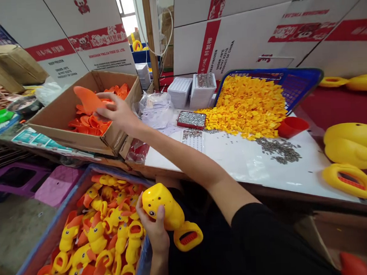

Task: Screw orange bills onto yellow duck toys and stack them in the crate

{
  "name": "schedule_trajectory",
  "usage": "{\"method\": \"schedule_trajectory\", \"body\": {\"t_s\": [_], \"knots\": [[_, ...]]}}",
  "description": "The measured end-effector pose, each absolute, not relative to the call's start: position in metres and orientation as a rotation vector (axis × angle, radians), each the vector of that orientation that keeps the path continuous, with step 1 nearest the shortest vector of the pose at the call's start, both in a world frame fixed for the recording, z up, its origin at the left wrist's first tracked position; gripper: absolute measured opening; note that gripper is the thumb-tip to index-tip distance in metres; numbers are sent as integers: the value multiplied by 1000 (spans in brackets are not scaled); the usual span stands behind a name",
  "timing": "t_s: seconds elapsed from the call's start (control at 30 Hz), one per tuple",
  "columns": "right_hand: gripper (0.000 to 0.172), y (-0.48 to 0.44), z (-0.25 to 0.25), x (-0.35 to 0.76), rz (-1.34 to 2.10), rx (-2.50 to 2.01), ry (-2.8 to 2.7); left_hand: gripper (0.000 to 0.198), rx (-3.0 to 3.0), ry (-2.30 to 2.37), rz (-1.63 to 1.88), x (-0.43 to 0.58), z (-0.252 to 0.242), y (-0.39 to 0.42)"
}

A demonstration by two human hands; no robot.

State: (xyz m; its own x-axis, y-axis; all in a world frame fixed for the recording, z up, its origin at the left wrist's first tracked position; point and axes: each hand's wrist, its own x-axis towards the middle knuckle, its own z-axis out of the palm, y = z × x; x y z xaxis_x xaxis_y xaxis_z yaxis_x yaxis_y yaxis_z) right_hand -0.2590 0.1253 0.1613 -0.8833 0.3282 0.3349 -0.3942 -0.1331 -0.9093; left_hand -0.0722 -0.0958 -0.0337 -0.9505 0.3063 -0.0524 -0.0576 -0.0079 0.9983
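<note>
My left hand (155,228) is closed around a yellow duck toy (167,207) low in front of me. The toy has a printed eye, small holes at its head end and a ring-shaped handle (188,236) with an orange-red insert. My right hand (118,112) is stretched out over a cardboard box (61,130) and pinches an orange duck beak (88,99) between thumb and fingers. More orange beaks (89,123) lie loose in that box, below the hand.
Beak-fitted duck toys (96,238) fill a blue-rimmed bin (80,185) at lower left. On the white-topped table (235,163) are yellow plastic pieces (250,104), a blue basket (298,85), a red cup (293,126), scattered screws (279,150) and beakless ducks (351,143).
</note>
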Motion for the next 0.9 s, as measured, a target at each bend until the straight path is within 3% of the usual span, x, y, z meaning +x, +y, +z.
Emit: {"method": "schedule_trajectory", "body": {"t_s": [0.1, 0.23, 0.3, 0.47, 0.7, 0.9], "knots": [[36, 119, 141, -152, 2214, 78, -1638, 82, 366, 2116, 1968, -68, -24, -88], [34, 100, 101, -20, 2312, -274, -1718, 96, 679, 2173, 1770, -65, -1, -63], [32, 90, 81, 23, 2179, -490, -1706, 99, 889, 2101, 1625, -62, 11, -49], [31, 80, 54, 79, 1715, -766, -1659, 93, 1320, 1931, 1267, -48, 31, -23], [39, 92, 46, 133, 1902, -791, -1431, 91, 1498, 1785, 912, -31, 45, 1], [37, 101, 37, 162, 1771, -795, -1630, 90, 1548, 1717, 765, -23, 47, 15]]}}
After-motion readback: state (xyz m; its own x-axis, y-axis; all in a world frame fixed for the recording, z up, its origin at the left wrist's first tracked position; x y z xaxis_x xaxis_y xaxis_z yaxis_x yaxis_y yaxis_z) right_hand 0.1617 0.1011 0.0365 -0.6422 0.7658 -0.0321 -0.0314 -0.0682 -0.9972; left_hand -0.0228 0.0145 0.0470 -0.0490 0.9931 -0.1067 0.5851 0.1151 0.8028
